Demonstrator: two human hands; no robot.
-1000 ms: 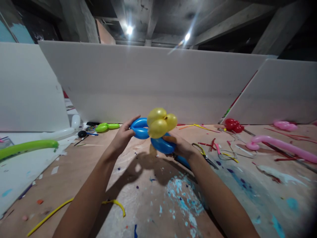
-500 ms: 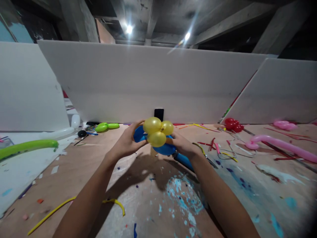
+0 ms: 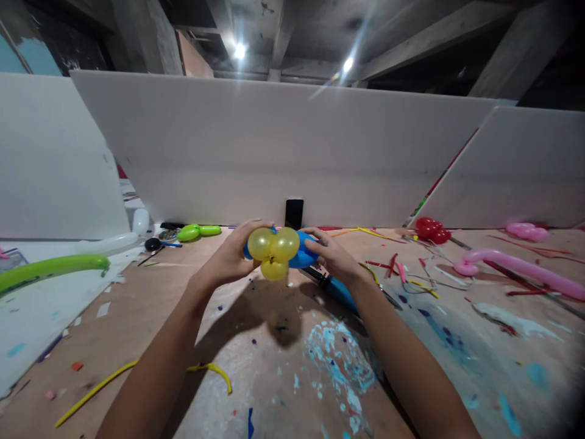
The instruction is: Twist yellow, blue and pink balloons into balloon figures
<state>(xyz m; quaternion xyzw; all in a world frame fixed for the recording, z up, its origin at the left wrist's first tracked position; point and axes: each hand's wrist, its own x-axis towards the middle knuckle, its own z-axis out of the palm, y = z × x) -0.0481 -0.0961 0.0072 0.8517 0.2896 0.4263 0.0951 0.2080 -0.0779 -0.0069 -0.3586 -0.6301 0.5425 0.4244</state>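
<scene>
Above our paint-spattered brown tabletop, our left hand and right hand curl half-closed around a twisted blue balloon; a three-lobed yellow balloon cluster, now shifted left, hides much of it.

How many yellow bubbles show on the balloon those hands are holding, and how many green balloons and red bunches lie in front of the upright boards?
Yellow bubbles showing on the held balloon: 3
Green balloons, the long one and the small pinched one: 2
Red bunch, counted as one piece: 1
Total: 6
</scene>
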